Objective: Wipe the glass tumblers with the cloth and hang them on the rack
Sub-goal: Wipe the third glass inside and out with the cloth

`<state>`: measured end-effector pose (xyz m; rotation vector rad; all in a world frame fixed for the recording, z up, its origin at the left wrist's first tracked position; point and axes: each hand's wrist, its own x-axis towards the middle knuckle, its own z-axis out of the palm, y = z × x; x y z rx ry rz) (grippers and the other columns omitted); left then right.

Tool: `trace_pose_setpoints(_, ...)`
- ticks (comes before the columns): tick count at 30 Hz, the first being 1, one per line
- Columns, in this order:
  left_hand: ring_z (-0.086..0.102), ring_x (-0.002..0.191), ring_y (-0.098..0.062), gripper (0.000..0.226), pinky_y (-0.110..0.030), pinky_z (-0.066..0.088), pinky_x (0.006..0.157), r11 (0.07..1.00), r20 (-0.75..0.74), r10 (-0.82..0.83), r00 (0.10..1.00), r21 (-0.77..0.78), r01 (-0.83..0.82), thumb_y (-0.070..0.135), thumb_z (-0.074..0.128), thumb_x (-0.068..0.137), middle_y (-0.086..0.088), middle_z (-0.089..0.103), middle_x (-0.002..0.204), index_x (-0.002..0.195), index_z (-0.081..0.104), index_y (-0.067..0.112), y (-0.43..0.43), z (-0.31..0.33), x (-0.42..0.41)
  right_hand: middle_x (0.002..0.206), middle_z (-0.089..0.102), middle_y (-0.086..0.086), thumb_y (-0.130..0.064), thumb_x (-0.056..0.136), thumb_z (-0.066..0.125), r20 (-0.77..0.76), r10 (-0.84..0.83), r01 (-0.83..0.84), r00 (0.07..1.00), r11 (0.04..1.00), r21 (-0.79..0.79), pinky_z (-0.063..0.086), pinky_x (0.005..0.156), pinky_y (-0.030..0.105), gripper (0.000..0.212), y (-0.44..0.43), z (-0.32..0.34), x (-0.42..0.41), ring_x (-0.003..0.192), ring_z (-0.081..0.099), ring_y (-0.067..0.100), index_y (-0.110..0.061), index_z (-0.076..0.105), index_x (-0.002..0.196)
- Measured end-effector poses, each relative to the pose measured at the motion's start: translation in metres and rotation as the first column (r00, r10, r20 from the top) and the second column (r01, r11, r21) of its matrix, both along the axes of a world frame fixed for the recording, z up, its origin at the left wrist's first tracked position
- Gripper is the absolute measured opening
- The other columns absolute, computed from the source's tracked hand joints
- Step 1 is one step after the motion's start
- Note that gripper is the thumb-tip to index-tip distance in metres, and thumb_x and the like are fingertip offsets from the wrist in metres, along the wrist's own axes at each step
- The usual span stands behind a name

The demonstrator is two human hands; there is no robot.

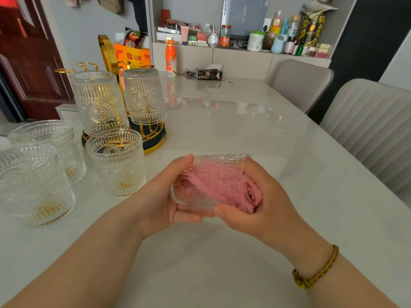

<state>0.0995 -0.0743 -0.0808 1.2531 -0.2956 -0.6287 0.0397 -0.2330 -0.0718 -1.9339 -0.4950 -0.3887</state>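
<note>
Head view showed the task partway through, in the wiping step for one glass. The left hand [155, 196] kept the held tumbler [206, 163] on its side just above the surface [244, 121], its grip closed round the base end, thumb over the top and fingers underneath. The right hand [262, 203] had its grip closed on the pink cloth [222, 185], which was bunched and pushed through the glass's mouth so that it filled most of the inside. So the inside was being wiped; whether the outside had been done could not be told. At the far left of the surface stood the rack [155, 144], gold wire on a dark round base, and two hung tumblers [100, 101] were already upside down on its arms, side by side. At least two gold arms behind them looked free. Three upright tumblers [116, 161] stood on the surface in front of and to the left of the rack, close together, none of them hung; whether any had been wiped could not be seen. By that count two glasses were finished, one was in hand, and three seemed left to wipe and hang.
</note>
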Motion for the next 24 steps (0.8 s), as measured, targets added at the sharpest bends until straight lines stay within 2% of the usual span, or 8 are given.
trace_pose_setpoints(3,0.07,0.063,-0.022,0.047,-0.028,0.057,0.054,1.0,0.006,-0.02,1.0,-0.012,0.02,0.049,0.052,0.062,-0.008,0.073,0.08,0.095,0.064,0.018,0.0,-0.004,0.002,0.077,0.059,0.011,-0.034,0.061,0.066,-0.01,-0.1,0.1,0.995,0.994,0.049,0.045,0.059,0.025,0.039,0.002,-0.002,0.002,0.067,0.056,0.016,-0.005,0.056,0.084)
trace_pose_setpoints(6,0.07,0.091,-0.016,0.039,-0.026,0.058,0.071,0.999,0.104,-0.035,0.994,0.006,0.034,0.042,0.073,0.065,0.001,0.072,0.101,0.101,0.067,0.027,-0.002,-0.008,0.001,0.062,0.056,-0.002,-0.031,0.06,0.07,-0.177,-0.169,0.218,0.97,0.926,0.309,0.041,0.057,0.017,0.026,0.001,0.0,0.005,0.06,0.051,0.007,-0.012,0.055,0.066)
trace_pose_setpoints(10,0.067,0.096,-0.013,0.077,-0.026,0.057,0.072,0.989,0.27,0.146,0.952,-0.042,-0.14,0.033,0.076,0.041,0.011,0.069,0.104,0.113,0.05,0.041,-0.001,-0.011,0.004,0.058,0.067,-0.004,-0.025,0.083,0.055,-0.376,0.126,0.199,0.918,0.675,0.711,0.043,0.044,0.011,0.019,-0.005,0.009,0.004,0.052,0.062,0.004,-0.012,0.056,0.07)
trace_pose_setpoints(13,0.07,0.082,-0.014,0.068,-0.025,0.057,0.061,0.988,0.254,0.152,0.955,-0.036,-0.147,0.032,0.075,0.044,0.005,0.073,0.091,0.11,0.057,0.03,-0.001,-0.008,0.004,0.07,0.07,-0.007,-0.038,0.07,0.068,-0.323,0.13,0.101,0.937,0.786,0.61,0.047,0.054,0.01,0.027,-0.003,0.007,0.002,0.066,0.066,0.003,-0.015,0.059,0.079)
trace_pose_setpoints(16,0.068,0.06,-0.011,0.042,-0.02,0.053,0.046,0.995,0.148,0.097,0.984,-0.009,-0.097,0.032,0.076,0.06,0.002,0.072,0.073,0.098,0.061,0.02,-0.001,-0.004,0.002,0.082,0.068,-0.013,-0.043,0.058,0.066,-0.177,0.003,0.051,0.984,0.953,0.299,0.048,0.065,0.011,0.038,0.0,0.004,0.0,0.077,0.064,0.0,-0.022,0.058,0.088)
trace_pose_setpoints(19,0.066,0.05,-0.014,0.05,-0.018,0.05,0.04,0.999,0.084,-0.016,0.996,0.051,0.012,0.05,0.051,0.056,-0.003,0.071,0.065,0.095,0.061,0.019,0.0,0.003,-0.003,0.09,0.065,0.002,-0.037,0.058,0.07,-0.13,0.004,0.017,0.992,0.986,0.163,0.051,0.07,0.018,0.044,0.0,0.002,-0.003,0.083,0.064,0.013,-0.016,0.056,0.093)
trace_pose_setpoints(21,0.067,0.05,-0.016,0.054,-0.02,0.053,0.043,0.994,0.085,-0.055,0.995,0.099,0.047,0.054,0.048,0.058,-0.003,0.071,0.064,0.097,0.059,0.019,0.001,0.004,-0.002,0.08,0.063,0.002,-0.034,0.059,0.074,-0.126,-0.07,0.089,0.99,0.985,0.146,0.048,0.065,0.015,0.041,-0.001,0.003,-0.002,0.072,0.061,0.012,-0.009,0.056,0.086)
trace_pose_setpoints(24,0.072,0.075,-0.016,0.051,-0.024,0.058,0.059,0.994,0.144,-0.06,0.988,0.104,0.045,0.051,0.073,0.064,-0.001,0.074,0.085,0.105,0.059,0.023,0.003,-0.001,-0.001,0.061,0.058,-0.007,-0.032,0.06,0.075,-0.217,-0.088,0.157,0.972,0.932,0.326,0.044,0.061,0.011,0.023,-0.002,0.006,0.0,0.06,0.054,0.004,-0.015,0.06,0.061)
